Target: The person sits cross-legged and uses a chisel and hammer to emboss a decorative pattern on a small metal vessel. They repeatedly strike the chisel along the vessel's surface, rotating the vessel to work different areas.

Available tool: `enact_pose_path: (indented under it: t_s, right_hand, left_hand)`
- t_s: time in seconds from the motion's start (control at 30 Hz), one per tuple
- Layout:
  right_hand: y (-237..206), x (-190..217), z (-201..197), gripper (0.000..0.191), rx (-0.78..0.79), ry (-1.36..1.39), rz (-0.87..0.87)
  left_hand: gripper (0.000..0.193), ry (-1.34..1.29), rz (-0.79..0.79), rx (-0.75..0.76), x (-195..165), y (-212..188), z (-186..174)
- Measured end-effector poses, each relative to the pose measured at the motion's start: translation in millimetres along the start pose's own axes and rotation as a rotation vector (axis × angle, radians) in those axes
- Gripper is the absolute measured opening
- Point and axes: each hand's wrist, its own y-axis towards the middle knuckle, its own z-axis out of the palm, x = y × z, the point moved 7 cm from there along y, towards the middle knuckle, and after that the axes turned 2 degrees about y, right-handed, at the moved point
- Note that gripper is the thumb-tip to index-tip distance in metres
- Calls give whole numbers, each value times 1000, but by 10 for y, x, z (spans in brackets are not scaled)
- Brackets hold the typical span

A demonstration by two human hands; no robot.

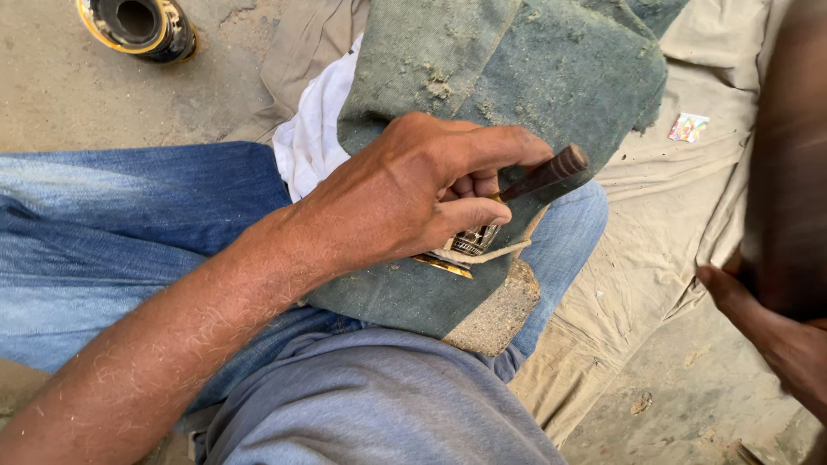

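Curling over the knee, left hand (422,194) grip holding a dark chisel (544,176), right hand (780,331) blurred, grip unclear.

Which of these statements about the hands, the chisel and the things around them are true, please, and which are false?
1. The left hand grips a dark-handled chisel. True.
2. The chisel rests on bare floor. False: it meets a small engraved piece on a green cloth over the lap.
3. The right hand is empty. False: it holds a dark, blurred object.
4. A black and gold ring lies on the ground at the top left. True.
5. The person wears blue jeans. True.
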Motion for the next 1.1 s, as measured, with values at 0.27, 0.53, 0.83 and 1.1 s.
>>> enact_pose_path:
  t_s: [0.27,0.53,0.83,1.1]
  right_hand:
    - [-53,348,-86,53,-39,42,-59]
    - [-41,297,-74,52,-11,-5,-11]
    - [152,91,-52,51,-11,-31,-57]
    - [367,-70,-85,51,-20,-65,-104]
  left_hand:
    - [46,6,-67,51,30,19,15]
    - [47,-12,-6,14,-16,44,-6]
    - [49,40,-38,-23,-4,-21,0]
    - [52,50,-36,-58,37,-104,3]
